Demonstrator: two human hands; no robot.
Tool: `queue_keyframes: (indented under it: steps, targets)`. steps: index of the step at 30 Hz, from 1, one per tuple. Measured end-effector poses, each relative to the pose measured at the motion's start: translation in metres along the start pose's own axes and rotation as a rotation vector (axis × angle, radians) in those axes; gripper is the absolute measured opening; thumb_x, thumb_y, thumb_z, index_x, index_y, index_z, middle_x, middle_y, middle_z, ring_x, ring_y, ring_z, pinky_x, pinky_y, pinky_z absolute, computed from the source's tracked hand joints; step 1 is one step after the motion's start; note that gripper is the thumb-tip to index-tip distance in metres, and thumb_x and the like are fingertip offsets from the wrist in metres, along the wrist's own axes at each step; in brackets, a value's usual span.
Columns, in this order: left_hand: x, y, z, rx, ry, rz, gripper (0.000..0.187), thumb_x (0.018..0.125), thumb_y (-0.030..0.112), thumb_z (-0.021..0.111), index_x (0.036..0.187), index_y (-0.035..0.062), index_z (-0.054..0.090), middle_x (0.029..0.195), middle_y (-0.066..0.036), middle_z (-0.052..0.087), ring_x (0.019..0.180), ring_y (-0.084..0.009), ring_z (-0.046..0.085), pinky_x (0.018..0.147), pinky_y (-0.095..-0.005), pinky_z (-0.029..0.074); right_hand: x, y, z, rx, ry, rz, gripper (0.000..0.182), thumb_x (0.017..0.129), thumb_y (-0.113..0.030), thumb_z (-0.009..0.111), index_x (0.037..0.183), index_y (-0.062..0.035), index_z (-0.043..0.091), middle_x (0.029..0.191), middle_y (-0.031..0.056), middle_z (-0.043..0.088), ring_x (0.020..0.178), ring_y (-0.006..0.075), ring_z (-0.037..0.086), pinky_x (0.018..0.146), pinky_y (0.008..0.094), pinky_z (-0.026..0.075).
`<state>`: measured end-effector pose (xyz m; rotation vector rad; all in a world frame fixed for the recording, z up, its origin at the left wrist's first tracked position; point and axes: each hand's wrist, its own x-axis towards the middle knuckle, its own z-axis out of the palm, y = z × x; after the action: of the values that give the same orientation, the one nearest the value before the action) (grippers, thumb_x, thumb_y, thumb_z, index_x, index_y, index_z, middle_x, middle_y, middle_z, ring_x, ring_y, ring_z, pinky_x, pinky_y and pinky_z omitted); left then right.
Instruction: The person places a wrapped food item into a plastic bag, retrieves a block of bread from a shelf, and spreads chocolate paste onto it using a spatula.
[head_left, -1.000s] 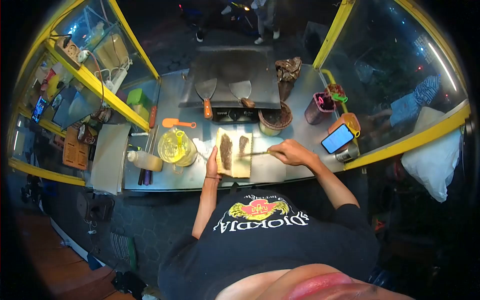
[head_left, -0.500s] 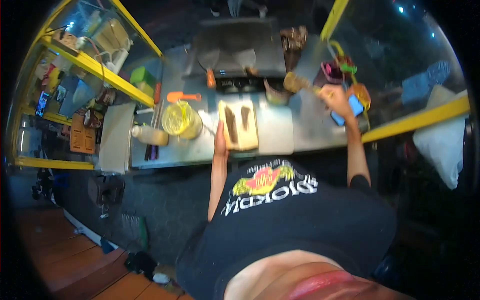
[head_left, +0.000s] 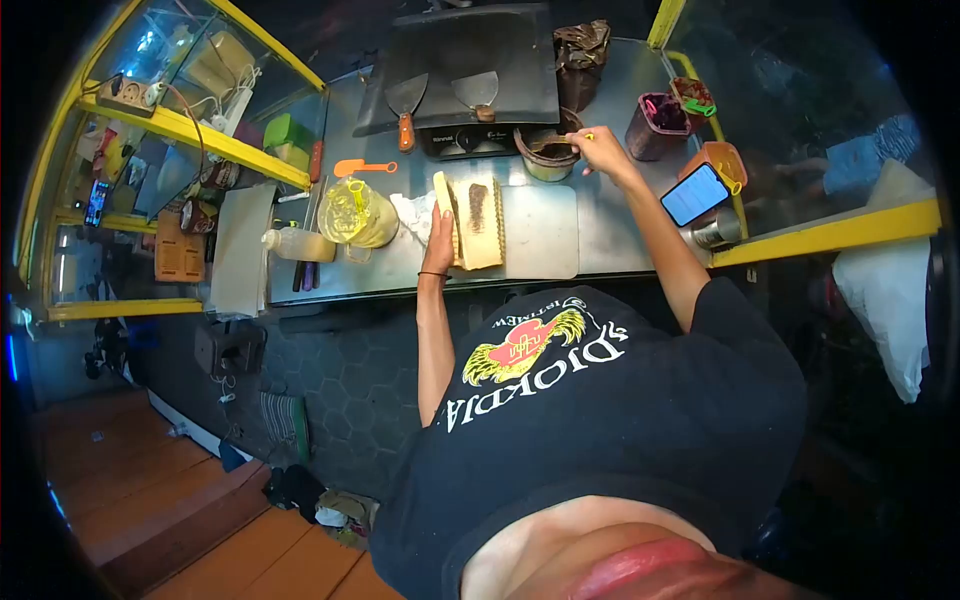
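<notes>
My left hand (head_left: 440, 240) is wrapped against the left side of a split bread loaf (head_left: 484, 225), which stands partly open with a dark spread streak on its inner face. Up and to the right, my right hand (head_left: 603, 153) grips a spatula (head_left: 556, 139) whose far end is down in a round tub (head_left: 549, 163). A white board (head_left: 541, 232) lies just right of the bread. To the left stand a jar of yellow spread (head_left: 357, 214) and an orange spatula (head_left: 365, 167).
Behind the bread sits a black griddle (head_left: 465, 60) with two scrapers on it. A phone (head_left: 695, 194), a purple-filled container (head_left: 659, 125) and an orange container (head_left: 724, 165) stand at the right. A squeeze bottle (head_left: 299, 245) lies left. Yellow frames (head_left: 822, 228) edge the counter.
My right hand has moved left with the spatula, whose end has gone into the tub. The bread's left part has tilted up, hiding one of the two dark streaks.
</notes>
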<state>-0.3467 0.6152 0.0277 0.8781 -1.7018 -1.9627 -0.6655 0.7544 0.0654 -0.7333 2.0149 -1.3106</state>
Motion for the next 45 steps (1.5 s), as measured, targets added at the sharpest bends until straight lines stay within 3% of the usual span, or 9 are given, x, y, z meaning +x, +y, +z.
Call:
queue_keyframes:
  steps: [9,17,21,24,26,27,30,37,45]
  targets:
    - [0.012,-0.021,-0.014,0.047,0.030,-0.030,0.064,0.101,0.039,0.040,0.149,0.0032,0.020,0.149,-0.012,0.032,0.138,-0.0203,0.029,0.112,-0.0302,0.021,-0.014,0.040,-0.018,0.562,-0.130,0.095,0.025,0.093,-0.029,0.058,0.079,-0.0090,0.054,0.049,-0.0087,0.033,0.038,0.0042,0.029,0.052,0.0269,0.045]
    - [-0.004,-0.032,-0.029,-0.515,0.054,-0.054,0.051,0.100,0.031,0.045,0.141,0.0021,0.038,0.136,-0.008,0.050,0.123,-0.0176,0.049,0.102,-0.0308,0.039,-0.073,0.038,-0.045,0.668,-0.369,0.186,0.025,0.095,-0.029,0.055,0.080,-0.0100,0.051,0.046,-0.0087,0.032,0.036,0.0048,0.028,0.054,0.0260,0.045]
    - [-0.006,-0.035,-0.030,-0.608,0.121,-0.096,0.042,0.100,0.027,0.045,0.135,0.0043,0.046,0.126,-0.007,0.058,0.112,-0.0175,0.057,0.096,-0.0320,0.045,-0.093,0.023,-0.024,0.552,-0.520,0.119,0.026,0.097,-0.027,0.052,0.079,-0.0086,0.053,0.048,-0.0078,0.034,0.038,0.0032,0.032,0.049,0.0212,0.043]
    - [0.002,-0.048,-0.038,-0.676,0.130,-0.117,0.041,0.098,0.029,0.047,0.129,0.0022,0.051,0.122,-0.009,0.061,0.108,-0.0199,0.060,0.093,-0.0336,0.048,-0.085,0.011,0.012,0.152,-0.543,-0.096,0.027,0.096,-0.026,0.053,0.078,-0.0056,0.057,0.049,0.0004,0.046,0.041,0.0141,0.046,0.051,0.0273,0.047]
    - [0.005,-0.050,-0.039,-0.758,0.126,-0.126,0.042,0.098,0.030,0.046,0.127,0.0007,0.052,0.121,-0.011,0.061,0.108,-0.0229,0.061,0.093,-0.0362,0.048,-0.084,0.001,0.034,-0.344,-0.234,-0.773,0.021,0.091,-0.020,0.056,0.079,-0.0035,0.060,0.058,0.0126,0.058,0.055,0.0296,0.059,0.055,0.0361,0.049]
    - [0.007,-0.053,-0.039,-0.760,0.130,-0.127,0.042,0.098,0.030,0.046,0.127,0.0007,0.052,0.121,-0.011,0.061,0.108,-0.0229,0.061,0.093,-0.0362,0.048,-0.086,0.002,0.041,-0.344,-0.238,-0.772,0.021,0.091,-0.020,0.056,0.079,-0.0035,0.060,0.058,0.0126,0.058,0.055,0.0296,0.059,0.055,0.0361,0.049]
    - [0.010,-0.059,-0.040,-0.835,0.135,-0.127,0.042,0.099,0.029,0.042,0.128,0.0005,0.050,0.121,-0.013,0.061,0.109,-0.0245,0.060,0.096,-0.0385,0.047,-0.102,0.003,0.051,-0.752,-0.676,-0.987,0.010,0.082,-0.012,0.055,0.083,-0.0052,0.062,0.073,0.0158,0.063,0.069,0.0366,0.062,0.061,0.0453,0.049]
    - [0.003,-0.056,-0.029,-0.802,0.210,-0.071,0.040,0.099,0.028,0.043,0.127,0.0006,0.051,0.120,-0.012,0.061,0.109,-0.0242,0.060,0.096,-0.0380,0.047,-0.053,-0.026,0.036,-0.541,-0.444,-0.778,0.015,0.088,-0.016,0.056,0.083,-0.0031,0.061,0.072,0.0189,0.061,0.069,0.0385,0.060,0.060,0.0467,0.046]
    - [0.005,-0.048,-0.026,-0.778,0.307,-0.129,0.038,0.098,0.027,0.045,0.124,0.0007,0.054,0.118,-0.011,0.063,0.107,-0.0228,0.061,0.093,-0.0368,0.048,-0.071,-0.009,0.040,-0.367,-0.738,-0.701,0.018,0.090,-0.017,0.056,0.091,-0.0023,0.066,0.077,0.0216,0.062,0.069,0.0397,0.059,0.062,0.0457,0.044]
